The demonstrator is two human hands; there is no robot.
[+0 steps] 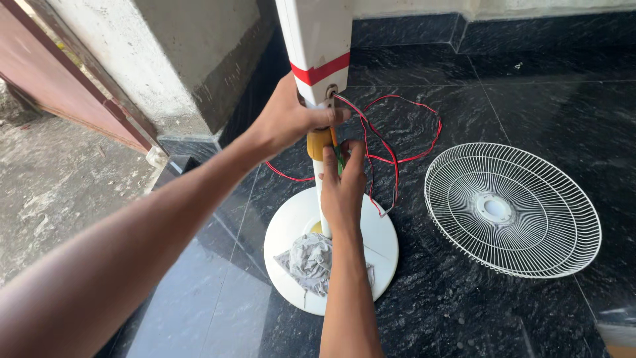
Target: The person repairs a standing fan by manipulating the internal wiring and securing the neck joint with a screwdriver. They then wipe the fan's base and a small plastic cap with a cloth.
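Dark floor: 1 grille, 2 hands

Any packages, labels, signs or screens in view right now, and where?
No packages, signs or screens show.
Nearest to a label: a red band of tape around the white fan column, just above the left hand; plain red, no print visible.

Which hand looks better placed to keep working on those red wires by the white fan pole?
Probably the right hand: its fingers sit by the loose red wires and seem to hold a thin green-handled tool. The left hand is wrapped around the white fan pole, steadying it.
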